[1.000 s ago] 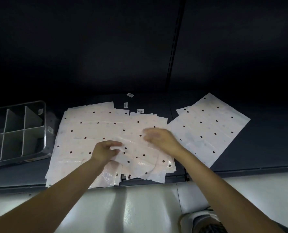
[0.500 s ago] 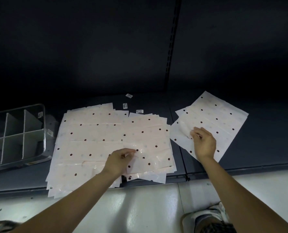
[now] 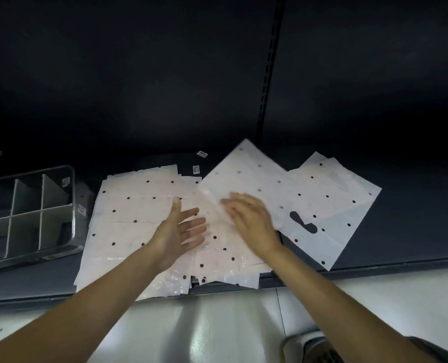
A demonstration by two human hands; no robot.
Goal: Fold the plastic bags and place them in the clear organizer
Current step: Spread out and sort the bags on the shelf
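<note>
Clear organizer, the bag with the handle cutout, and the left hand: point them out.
clear organizer (image 3: 72, 205), head view, on its right-hand wall.
bag with the handle cutout (image 3: 335, 210), head view, on bare plastic right of the cutout.
left hand (image 3: 177, 235), head view, on the open palm.

Your clear plastic divided organizer (image 3: 29, 216) sits at the shelf's (image 3: 414, 205) far left. Just right of it lies the flat stack of dotted white plastic bags (image 3: 139, 213). One dotted bag (image 3: 246, 179) overlaps the stack's right side; a second dotted bag with a handle cutout (image 3: 335, 218) lies right of it. Small paper labels (image 3: 197, 169) lie behind the stack.
</note>
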